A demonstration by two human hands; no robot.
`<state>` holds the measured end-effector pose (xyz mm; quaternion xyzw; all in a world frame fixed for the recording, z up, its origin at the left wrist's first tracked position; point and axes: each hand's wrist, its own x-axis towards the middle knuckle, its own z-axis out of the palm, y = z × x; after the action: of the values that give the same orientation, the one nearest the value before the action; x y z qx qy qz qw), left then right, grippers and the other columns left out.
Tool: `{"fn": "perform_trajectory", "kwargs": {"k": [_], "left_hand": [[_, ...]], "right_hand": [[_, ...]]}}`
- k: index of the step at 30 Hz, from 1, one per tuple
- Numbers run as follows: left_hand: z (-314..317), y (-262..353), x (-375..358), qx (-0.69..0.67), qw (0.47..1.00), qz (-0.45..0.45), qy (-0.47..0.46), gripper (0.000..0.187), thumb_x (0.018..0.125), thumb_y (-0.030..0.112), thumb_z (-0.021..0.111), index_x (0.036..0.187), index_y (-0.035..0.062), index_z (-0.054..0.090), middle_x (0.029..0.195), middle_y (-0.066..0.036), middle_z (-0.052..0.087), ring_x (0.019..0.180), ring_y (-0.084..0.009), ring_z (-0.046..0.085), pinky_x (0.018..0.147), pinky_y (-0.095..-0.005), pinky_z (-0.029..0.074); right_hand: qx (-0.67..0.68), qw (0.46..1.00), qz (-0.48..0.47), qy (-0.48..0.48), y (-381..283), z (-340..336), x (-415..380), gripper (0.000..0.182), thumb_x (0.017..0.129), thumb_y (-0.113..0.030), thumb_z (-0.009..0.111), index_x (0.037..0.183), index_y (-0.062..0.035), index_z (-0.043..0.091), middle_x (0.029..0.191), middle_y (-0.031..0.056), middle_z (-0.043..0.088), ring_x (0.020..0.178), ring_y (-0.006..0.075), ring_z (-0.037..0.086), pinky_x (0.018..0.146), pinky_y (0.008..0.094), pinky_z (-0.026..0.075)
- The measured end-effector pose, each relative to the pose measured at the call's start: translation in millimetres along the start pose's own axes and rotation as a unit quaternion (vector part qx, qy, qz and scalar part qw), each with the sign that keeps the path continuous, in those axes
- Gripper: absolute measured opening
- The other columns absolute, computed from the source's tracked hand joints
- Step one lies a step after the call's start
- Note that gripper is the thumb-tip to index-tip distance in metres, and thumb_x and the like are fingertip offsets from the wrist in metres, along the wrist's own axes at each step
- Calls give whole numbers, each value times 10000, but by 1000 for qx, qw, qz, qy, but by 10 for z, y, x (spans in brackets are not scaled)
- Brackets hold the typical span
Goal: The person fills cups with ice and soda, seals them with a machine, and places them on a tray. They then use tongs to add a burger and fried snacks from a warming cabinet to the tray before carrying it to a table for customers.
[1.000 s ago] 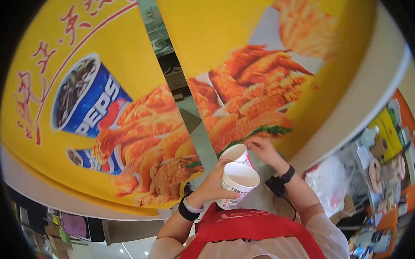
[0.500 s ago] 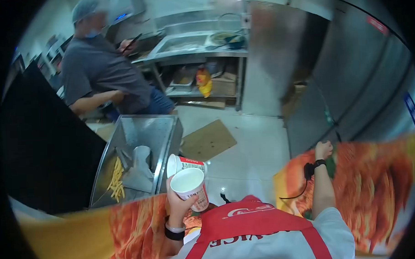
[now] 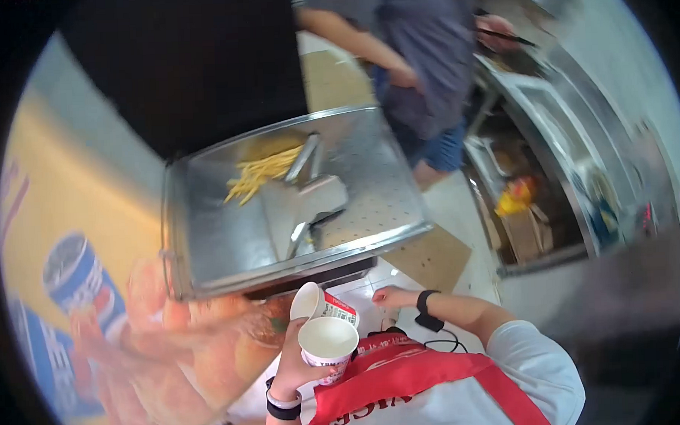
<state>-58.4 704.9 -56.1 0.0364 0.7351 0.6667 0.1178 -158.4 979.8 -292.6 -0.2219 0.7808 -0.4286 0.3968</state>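
Observation:
My left hand (image 3: 291,364) is wrapped round two white paper cups with printed sides. The nearer cup (image 3: 328,343) stands nearly upright with its mouth up, and no contents show in it. Behind it, touching, the second cup (image 3: 334,308) tilts with its mouth to the left. My right hand (image 3: 394,296) is held in front of my body with the fingers curled in, just right of the cups, and nothing shows in it. Beyond both hands is a metal fry bin (image 3: 229,246), where french fries (image 3: 262,174) lie beside a metal fry scoop (image 3: 321,200).
A person (image 3: 432,67) in a grey shirt stands behind the bin, holding a dark phone-like object. A black panel (image 3: 192,60) rises at the back left. To the right is a steel counter (image 3: 569,122) with shelves; a cardboard sheet (image 3: 431,262) lies on the floor.
My view has swung left, bringing the fry bin to the middle. My right hand has left the steel doors on the right and come in near the cups. My left hand keeps both cups.

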Motion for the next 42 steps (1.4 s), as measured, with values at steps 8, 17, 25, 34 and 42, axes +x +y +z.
{"fn": "perform_trajectory", "kwargs": {"k": [8,17,25,34,42], "left_hand": [[170,-592,-698,-79,952,-61,289,891,479,319,814,1161,-3,340,1049,-110,485,984,-197,490,850,-337,390],[-73,-1211,-976,64,859,-81,501,622,504,131,734,1051,-4,471,1054,-136,455,967,-253,482,839,-348,396],[128,-1406,-744,-84,922,-78,371,650,538,207,758,1085,-9,480,1073,-137,448,1014,-253,459,878,-335,365],[142,-1551,-537,-32,958,-126,257,809,534,312,746,1194,-5,400,1195,-183,399,1118,-300,405,928,-331,334],[64,-1808,-356,15,971,-131,198,859,519,396,732,1203,4,389,1098,-164,477,1041,-287,477,879,-327,381]], "right_hand": [[44,998,15,-50,611,307,1372,208,759,-185,585,914,-46,591,727,37,593,640,120,545,612,262,457],[378,893,245,9,142,30,1590,173,809,-231,513,947,-128,498,839,35,535,780,198,519,737,443,435],[633,681,365,53,386,346,2180,213,739,-108,527,861,37,431,850,164,477,764,288,503,876,462,398],[797,573,115,-153,986,783,2277,229,642,77,426,856,74,506,888,152,547,899,250,531,917,336,383],[633,770,75,34,-805,105,1362,235,692,96,482,911,17,510,897,143,557,883,253,555,898,374,418]]}}
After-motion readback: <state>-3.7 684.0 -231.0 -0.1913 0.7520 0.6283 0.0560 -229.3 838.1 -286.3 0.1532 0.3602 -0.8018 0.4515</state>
